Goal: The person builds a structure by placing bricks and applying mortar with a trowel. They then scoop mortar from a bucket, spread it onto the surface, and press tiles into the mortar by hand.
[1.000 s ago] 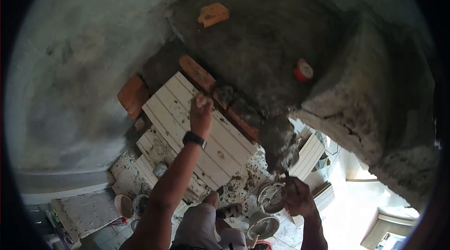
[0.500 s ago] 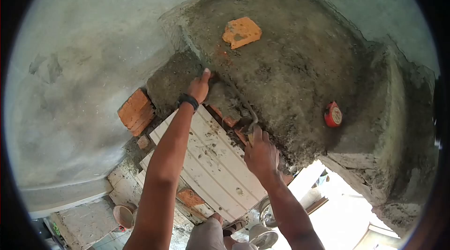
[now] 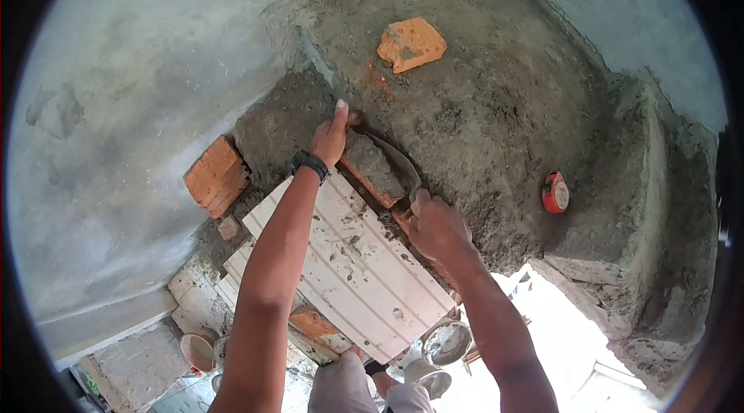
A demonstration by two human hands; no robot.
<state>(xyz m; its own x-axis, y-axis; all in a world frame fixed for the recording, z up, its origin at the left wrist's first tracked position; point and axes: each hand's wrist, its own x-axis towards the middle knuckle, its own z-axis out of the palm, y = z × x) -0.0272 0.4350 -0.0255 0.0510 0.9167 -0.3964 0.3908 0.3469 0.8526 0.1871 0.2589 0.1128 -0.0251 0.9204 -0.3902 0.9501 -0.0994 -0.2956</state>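
My right hand (image 3: 440, 228) is closed round the handle of a trowel (image 3: 401, 163). The narrow, curved blade runs along the far side of a brick (image 3: 373, 173) topped with grey mortar; red clay shows on its near face. At the brick's left end is my left hand (image 3: 329, 140), thumb pointing up, fingers curled over and partly hidden. A dark band (image 3: 310, 165) circles that wrist. Below both hands lies a pale grooved board (image 3: 364, 258), spotted with mortar. Rough mortar (image 3: 480, 142) spreads beyond the blade.
A broken orange brick (image 3: 412, 45) lies on the mortar surface, and a red tape measure (image 3: 555, 192) sits to the right. More bricks (image 3: 217, 177) lean by the left wall (image 3: 132, 126). Buckets (image 3: 447, 342) stand on the floor below, beside my legs.
My right hand has shifted slightly right and down with the trowel, whose blade now shows more plainly beside the brick. The left hand stays at the brick's end. The view has shifted slightly.
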